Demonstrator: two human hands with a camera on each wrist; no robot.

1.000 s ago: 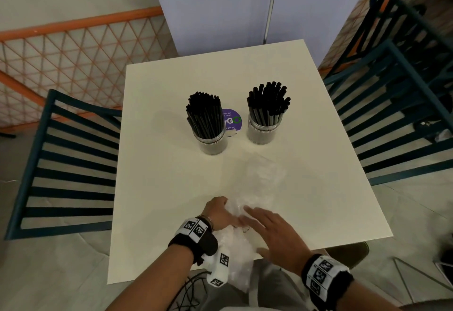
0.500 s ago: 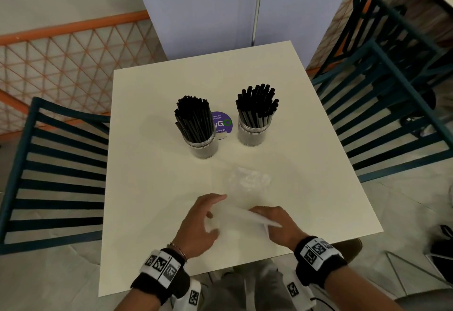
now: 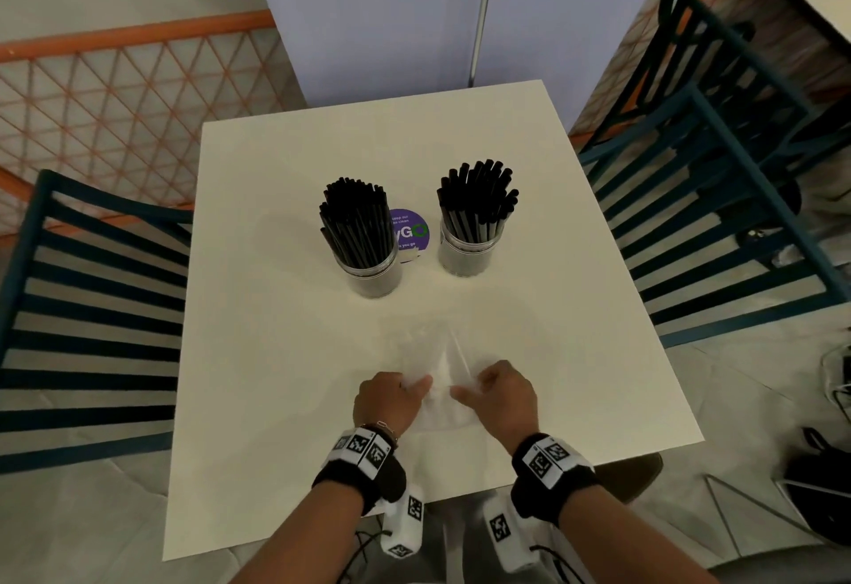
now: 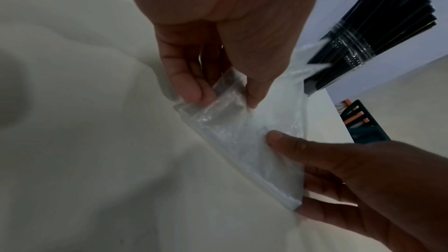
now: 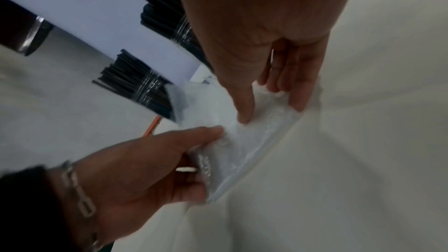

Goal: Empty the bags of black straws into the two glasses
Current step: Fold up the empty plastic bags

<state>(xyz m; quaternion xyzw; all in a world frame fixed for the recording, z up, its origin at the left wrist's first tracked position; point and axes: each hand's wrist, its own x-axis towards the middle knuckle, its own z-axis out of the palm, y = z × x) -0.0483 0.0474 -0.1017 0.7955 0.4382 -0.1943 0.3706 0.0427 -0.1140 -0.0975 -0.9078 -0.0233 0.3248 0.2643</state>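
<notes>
Two clear glasses [image 3: 374, 277] [image 3: 466, 256] stand mid-table, each packed with upright black straws [image 3: 357, 219] [image 3: 479, 196]. A clear, empty-looking plastic bag [image 3: 437, 353] lies flat on the white table [image 3: 276, 376] near the front edge. My left hand [image 3: 414, 387] pinches the bag's near end from the left, and my right hand [image 3: 465, 392] pinches it from the right. In the left wrist view my left hand [image 4: 223, 99] grips the folded bag [image 4: 242, 141]. In the right wrist view my right hand [image 5: 270, 112] holds the bag [image 5: 242, 150] between thumb and fingers.
A round purple sticker [image 3: 410, 233] lies between the glasses. Dark teal slatted chairs stand at the left [image 3: 92, 307] and right [image 3: 718, 215] of the table. An orange lattice railing [image 3: 115, 90] and a pale blue panel [image 3: 391, 7] are behind it.
The hands drew the crumpled plastic up from the table's front edge and laid it flat. They have since moved close together, both pinching the bag's near end.
</notes>
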